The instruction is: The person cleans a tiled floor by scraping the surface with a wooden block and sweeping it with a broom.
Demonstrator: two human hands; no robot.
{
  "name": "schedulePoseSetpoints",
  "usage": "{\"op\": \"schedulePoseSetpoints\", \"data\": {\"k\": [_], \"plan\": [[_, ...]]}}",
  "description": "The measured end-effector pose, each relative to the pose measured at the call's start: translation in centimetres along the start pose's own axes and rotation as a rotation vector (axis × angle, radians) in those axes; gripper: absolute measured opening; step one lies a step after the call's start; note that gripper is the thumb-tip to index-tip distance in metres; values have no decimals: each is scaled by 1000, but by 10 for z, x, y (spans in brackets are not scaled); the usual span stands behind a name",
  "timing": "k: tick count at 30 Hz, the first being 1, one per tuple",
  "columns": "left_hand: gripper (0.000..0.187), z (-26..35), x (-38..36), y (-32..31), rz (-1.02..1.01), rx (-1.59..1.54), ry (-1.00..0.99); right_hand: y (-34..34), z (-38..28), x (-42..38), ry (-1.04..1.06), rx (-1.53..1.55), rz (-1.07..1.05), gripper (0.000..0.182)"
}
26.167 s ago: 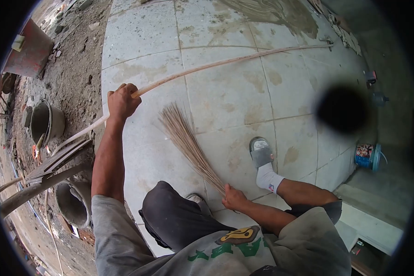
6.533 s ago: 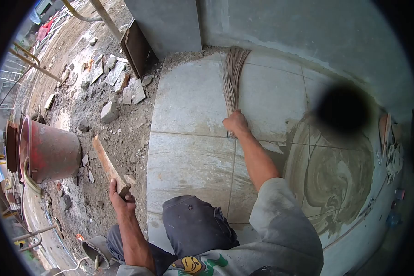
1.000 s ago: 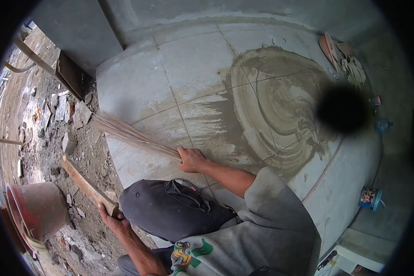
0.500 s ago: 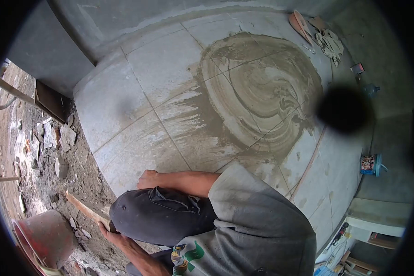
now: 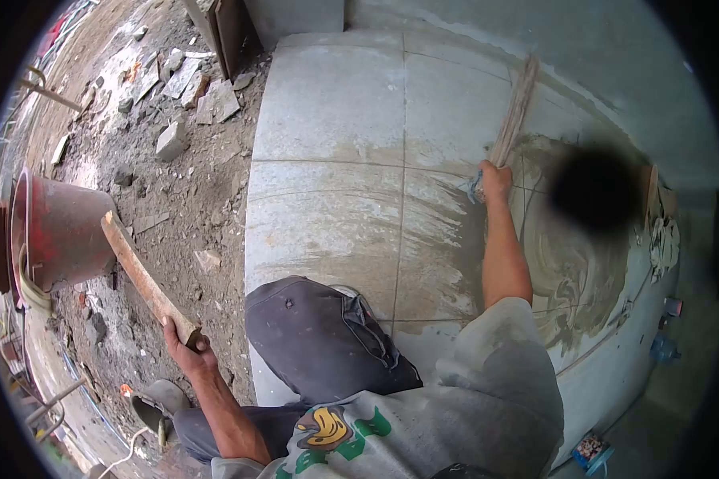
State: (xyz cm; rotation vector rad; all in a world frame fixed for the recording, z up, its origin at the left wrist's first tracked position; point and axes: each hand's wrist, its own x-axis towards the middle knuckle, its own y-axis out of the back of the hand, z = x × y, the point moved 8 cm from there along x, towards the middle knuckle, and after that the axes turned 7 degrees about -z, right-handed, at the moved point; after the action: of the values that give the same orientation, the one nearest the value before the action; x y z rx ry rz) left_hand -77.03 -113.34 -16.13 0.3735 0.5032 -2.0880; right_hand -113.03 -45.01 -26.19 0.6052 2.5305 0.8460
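My left hand [image 5: 190, 351] is wrapped round the lower end of a curved, worn piece of wood [image 5: 148, 283], which points up and left over the dirt. On the tiled floor, my right hand [image 5: 495, 182] grips the near end of a long wooden stick [image 5: 517, 108] that reaches towards the wall. Something blue and thin shows beside that hand. Wet grey slurry [image 5: 571, 259] lies swirled over the tiles to the right of my right forearm, partly hidden by a dark blurred spot. Streaks of it run left across the tiles [image 5: 323, 199].
A red bucket [image 5: 76, 231] stands at the left on rubble-strewn dirt [image 5: 208, 184]. Broken tile pieces and a grey block [image 5: 172, 140] lie beyond it. Near the right wall are a crumpled cloth [image 5: 665, 243], a blue bottle [image 5: 663, 348] and a small tub [image 5: 591, 451].
The view has swung left. My right hand has moved out from near my knee over the tiles and now holds the long stick. My left hand still holds the curved wood.
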Motion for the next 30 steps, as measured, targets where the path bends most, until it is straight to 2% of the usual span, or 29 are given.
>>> {"op": "schedulePoseSetpoints", "data": {"k": [1,2,4,5,7,8,9,10,13,14,16,21,23,24,25,27,28,29,30], "plan": [[31,4,-5,12,68,-9,-18,4,-16,13,-73,146,52,52],[31,6,-9,21,72,-9,10,-21,42,104,-93,343,50,48],[30,10,-14,30,108,-24,24,-67,25,122,-276,473,-142,49],[30,13,-20,33,145,-37,12,-96,8,103,-282,453,-192,49],[31,9,-25,45,200,-80,22,-174,-43,19,-210,109,-397,48],[30,9,-27,46,200,-97,13,-224,-51,-20,-43,-263,-463,53],[30,9,-27,44,190,-113,5,-246,-100,-118,37,-474,-549,61],[30,8,-26,43,209,-123,3,-302,-88,-169,178,-586,-720,66],[29,7,-30,44,241,-127,12,-350,-137,-341,619,-836,-1352,53],[29,12,-31,44,214,-163,4,-343,-142,-359,623,-840,-1372,53],[28,13,-28,49,218,-222,1,-324,-153,-406,841,-762,-1475,44],[28,9,-32,73,314,-114,-75,-252,-127,-299,424,-254,-841,36],[28,2,-35,84,299,-137,-46,-238,-63,-250,226,-261,-527,41],[28,-1,-34,88,267,-159,-25,-250,-38,-257,232,-265,-525,41],[28,-6,-29,88,266,-155,-15,-278,-3,-266,219,-489,-696,51],[29,-10,-35,89,329,-181,58,-277,43,-296,135,-913,-962,71],[29,-5,-39,88,320,-175,99,-275,14,-322,238,-968,-1171,72],[29,0,-45,86,278,-172,158,-247,-63,-364,345,-1117,-1347,67],[29,9,-50,85,168,-148,210,-238,-96,-384,648,-1136,-1416,64]]}}
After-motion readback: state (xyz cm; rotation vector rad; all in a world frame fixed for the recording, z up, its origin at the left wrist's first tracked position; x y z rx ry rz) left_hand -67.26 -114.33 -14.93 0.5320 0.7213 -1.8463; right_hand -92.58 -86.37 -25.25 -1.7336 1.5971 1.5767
